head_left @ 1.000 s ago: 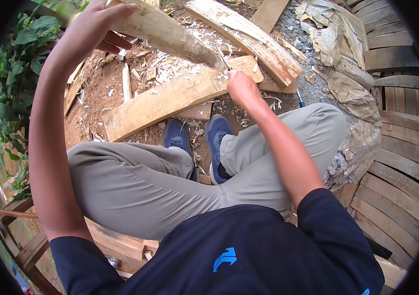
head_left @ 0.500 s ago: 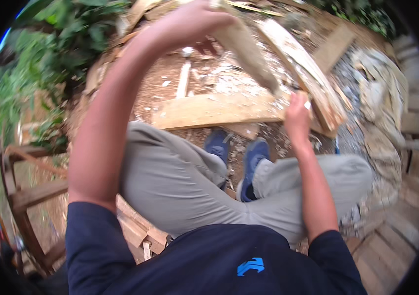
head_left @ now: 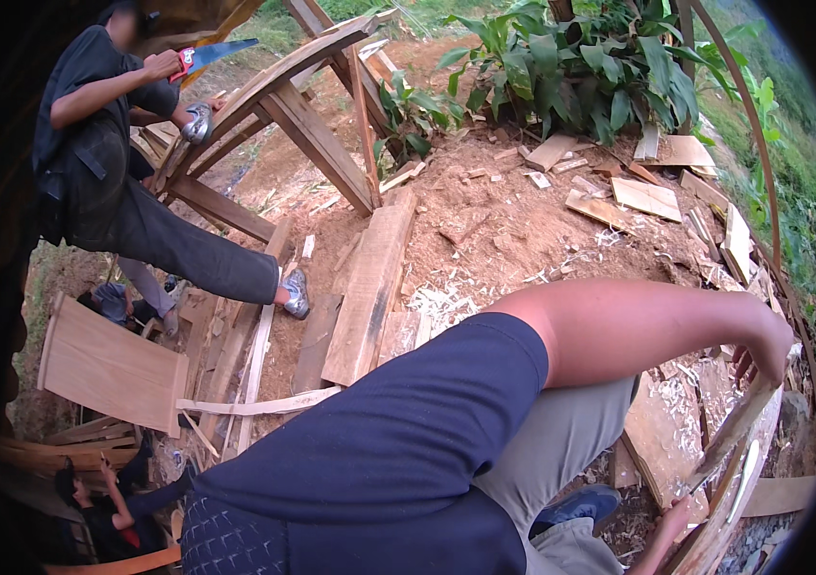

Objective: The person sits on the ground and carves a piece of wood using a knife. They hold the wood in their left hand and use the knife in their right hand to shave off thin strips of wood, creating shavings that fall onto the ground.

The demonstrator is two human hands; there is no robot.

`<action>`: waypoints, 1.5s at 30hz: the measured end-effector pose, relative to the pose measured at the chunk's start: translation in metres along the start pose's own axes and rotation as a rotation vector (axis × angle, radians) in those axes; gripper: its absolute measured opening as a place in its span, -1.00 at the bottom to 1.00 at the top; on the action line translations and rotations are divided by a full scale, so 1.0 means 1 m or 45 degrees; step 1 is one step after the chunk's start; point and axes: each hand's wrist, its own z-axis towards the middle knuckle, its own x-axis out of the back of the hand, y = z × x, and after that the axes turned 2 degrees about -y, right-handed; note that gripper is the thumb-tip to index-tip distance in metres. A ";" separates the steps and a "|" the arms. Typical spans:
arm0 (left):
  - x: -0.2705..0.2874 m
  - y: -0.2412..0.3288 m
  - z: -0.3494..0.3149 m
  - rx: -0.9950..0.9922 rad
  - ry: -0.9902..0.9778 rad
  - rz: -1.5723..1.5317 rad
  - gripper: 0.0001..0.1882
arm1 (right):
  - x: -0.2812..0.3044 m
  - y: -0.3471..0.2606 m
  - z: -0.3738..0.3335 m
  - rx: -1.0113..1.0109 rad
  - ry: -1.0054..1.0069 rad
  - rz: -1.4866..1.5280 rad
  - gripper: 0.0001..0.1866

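Ground: bare reddish earth [head_left: 484,230], strewn with pale shavings [head_left: 446,297] and offcuts; its far side is bordered by leafy plants [head_left: 580,77].
Timber around: a thick board [head_left: 369,307] is laid on the earth, and a leaning wooden frame [head_left: 321,144] is seen beyond it.
Co-worker: a saw [head_left: 221,55] with a red handle is held up by a person [head_left: 101,144] in dark clothes, well apart from the work.
Wooden piece: the tilted piece [head_left: 735,422] is found at lower right, between the hands, near a split log [head_left: 729,503] and a shaving-covered plank [head_left: 652,431]; whether its lower end is borne by the plank cannot be told.
Left grip: the upper end is held by the left grip [head_left: 764,337], closed over it.
Right grip: the right grip [head_left: 674,518] is placed at the lower end; whether anything is clasped cannot be told.
Good handling: as a judgement, the upper end should be kept firm, the lower end braced, and the gaze centred on both hands before pressure is applied.
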 end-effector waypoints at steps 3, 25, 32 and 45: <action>0.001 -0.004 0.013 -0.005 -0.004 -0.028 -0.66 | -0.001 0.010 0.018 0.141 0.033 -0.099 -0.51; 0.012 -0.024 0.010 -0.131 0.023 0.089 -0.47 | -0.003 -0.063 -0.062 0.366 0.221 -0.153 -0.52; 0.005 -0.015 0.016 -0.114 0.107 0.039 -0.40 | 0.000 -0.100 -0.108 0.458 0.550 -0.342 -0.56; 0.011 -0.016 0.012 0.070 0.094 0.027 -0.32 | -0.030 -0.066 -0.113 0.146 0.248 -0.908 -0.61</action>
